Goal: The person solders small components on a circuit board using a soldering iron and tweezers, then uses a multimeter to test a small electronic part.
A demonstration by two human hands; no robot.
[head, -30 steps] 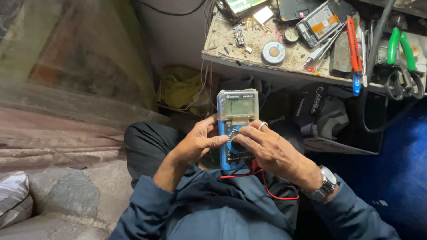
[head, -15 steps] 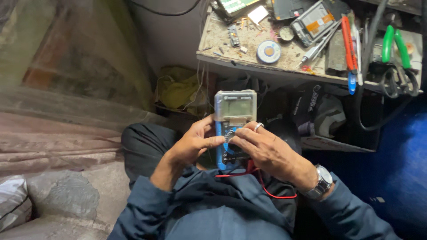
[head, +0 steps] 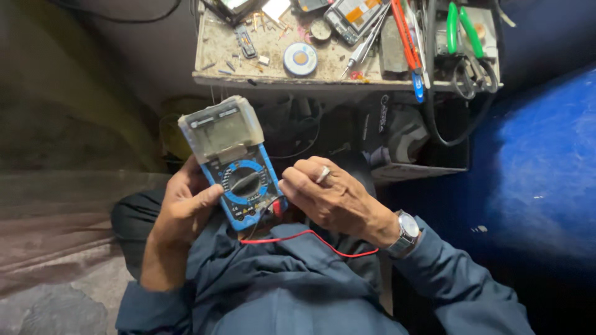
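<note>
- Over the lap, a blue multimeter (head: pixel 239 167) is held tilted, display end leaning up and to the left, dial facing the camera.
- Left hand (head: pixel 183 208) is closed around the meter's left edge, thumb resting beside the rotary dial (head: pixel 245 183).
- Right hand (head: pixel 326 195) sits at the meter's lower right corner, fingers curled at the lead sockets; whether it pinches a plug cannot be told. A ring and a wristwatch (head: pixel 406 232) are worn.
- Red lead wire (head: pixel 310 239) runs from the meter's base across the blue jacket.
- Above, a cluttered shelf (head: pixel 248 77) carries a solder spool (head: pixel 300 59) and green-handled pliers (head: pixel 465 37).
</note>
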